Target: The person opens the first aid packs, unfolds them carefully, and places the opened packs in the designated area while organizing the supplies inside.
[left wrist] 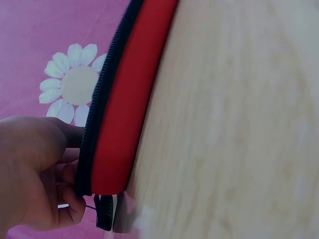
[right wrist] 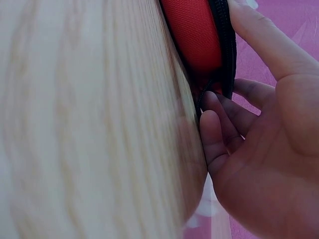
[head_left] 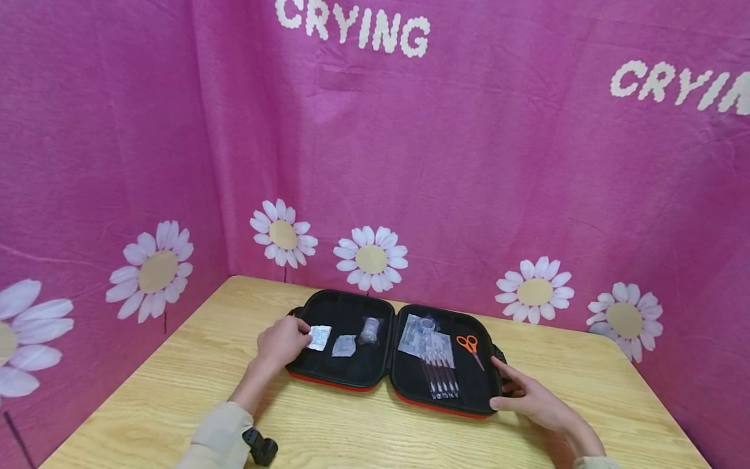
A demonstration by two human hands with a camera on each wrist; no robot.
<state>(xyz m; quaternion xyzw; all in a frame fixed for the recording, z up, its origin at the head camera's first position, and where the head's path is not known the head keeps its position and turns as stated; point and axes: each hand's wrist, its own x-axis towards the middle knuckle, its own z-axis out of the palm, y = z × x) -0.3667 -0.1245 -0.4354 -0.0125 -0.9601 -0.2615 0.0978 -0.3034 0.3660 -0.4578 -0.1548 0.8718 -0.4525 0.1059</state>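
Observation:
An unfolded black-lined case with a red shell [head_left: 361, 381] lies open on the table. My left hand [head_left: 284, 340] reaches over its left edge, thumb and forefinger pinching the near side of a small white packet [head_left: 320, 338]. In the left wrist view the rim of the red case [left wrist: 119, 119] hides those fingertips, while the other fingers of the left hand [left wrist: 37, 172] curl outside. At the case's right side my right hand [head_left: 536, 400] grips the edge, thumb on the rim. In the right wrist view, fingers of the right hand [right wrist: 264, 144] curl by the zipper.
The left half also holds another flat packet [head_left: 344, 346] and a wrapped bandage roll [head_left: 370, 330]. In the right half lie clear packets [head_left: 413, 335], a bag of swabs [head_left: 441, 376] and orange-handled scissors [head_left: 471, 346]. A pink flowered cloth [head_left: 457, 195] hangs behind the wooden table [head_left: 328, 430].

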